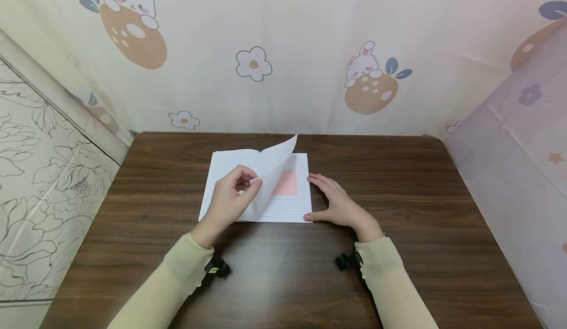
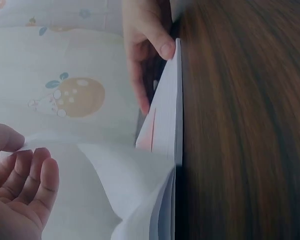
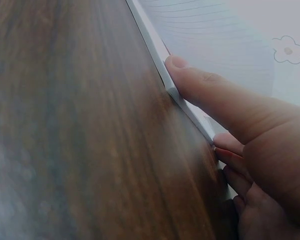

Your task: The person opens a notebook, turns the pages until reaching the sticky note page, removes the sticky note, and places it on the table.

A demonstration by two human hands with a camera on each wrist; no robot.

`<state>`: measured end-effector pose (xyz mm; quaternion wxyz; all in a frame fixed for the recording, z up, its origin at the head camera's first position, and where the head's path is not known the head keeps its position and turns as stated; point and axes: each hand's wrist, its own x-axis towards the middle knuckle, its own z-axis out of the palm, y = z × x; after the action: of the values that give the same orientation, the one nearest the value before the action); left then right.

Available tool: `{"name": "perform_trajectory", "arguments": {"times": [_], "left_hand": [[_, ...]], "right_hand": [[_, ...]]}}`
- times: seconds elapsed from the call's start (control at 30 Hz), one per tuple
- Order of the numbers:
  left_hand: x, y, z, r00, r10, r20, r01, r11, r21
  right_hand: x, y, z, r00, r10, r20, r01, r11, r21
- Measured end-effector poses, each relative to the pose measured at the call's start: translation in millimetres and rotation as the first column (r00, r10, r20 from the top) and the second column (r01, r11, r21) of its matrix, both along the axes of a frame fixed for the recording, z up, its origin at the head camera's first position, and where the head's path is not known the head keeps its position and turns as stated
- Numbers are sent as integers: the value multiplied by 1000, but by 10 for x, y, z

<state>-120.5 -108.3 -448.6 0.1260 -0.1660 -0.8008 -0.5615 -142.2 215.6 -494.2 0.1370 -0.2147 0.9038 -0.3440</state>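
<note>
An open lined notebook (image 1: pixel 290 213) lies on the dark wooden table. My left hand (image 1: pixel 230 193) pinches one of its pages (image 1: pixel 280 154) between thumb and fingers, holding the sheet up in a curve over the middle of the book. In the left wrist view the lifted page (image 2: pixel 110 170) bends up from the spine. A pink square of paper (image 1: pixel 287 183) shows on the right-hand page, partly covered by the raised sheet. My right hand (image 1: pixel 338 203) rests at the book's right edge, its thumb (image 3: pixel 199 85) on the near corner and its fingers spread along the side.
The brown table (image 1: pixel 398 196) extends around the notebook on every side. Behind it hangs a pale curtain (image 1: pixel 305 97) with rabbit and flower prints, and more patterned cloth borders the left and right. A small black device (image 1: pixel 218 268) is strapped at each wrist.
</note>
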Motion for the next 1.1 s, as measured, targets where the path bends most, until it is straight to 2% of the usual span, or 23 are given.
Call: {"name": "perform_trajectory", "arguments": {"times": [0.17, 0.37, 0.6, 0.9, 1.1], "left_hand": [[21, -192, -11, 1000, 5, -6, -5, 1000, -8], [56, -435, -45, 998, 17, -57, -22, 996, -86], [121, -677, -54, 998, 23, -62, -32, 987, -158], [163, -824, -69, 996, 62, -71, -74, 978, -195], [194, -897, -94, 996, 76, -51, -85, 976, -202]], "right_hand": [[-5, -17, 7, 1000, 1, 4, -1, 1000, 1], [-2, -31, 3, 1000, -3, 16, 3, 1000, 2], [7, -26, 11, 1000, -3, 19, 3, 1000, -6], [9, 5, -9, 999, -18, 27, 18, 1000, -1], [11, 11, -32, 1000, -21, 23, 21, 1000, 4]]}}
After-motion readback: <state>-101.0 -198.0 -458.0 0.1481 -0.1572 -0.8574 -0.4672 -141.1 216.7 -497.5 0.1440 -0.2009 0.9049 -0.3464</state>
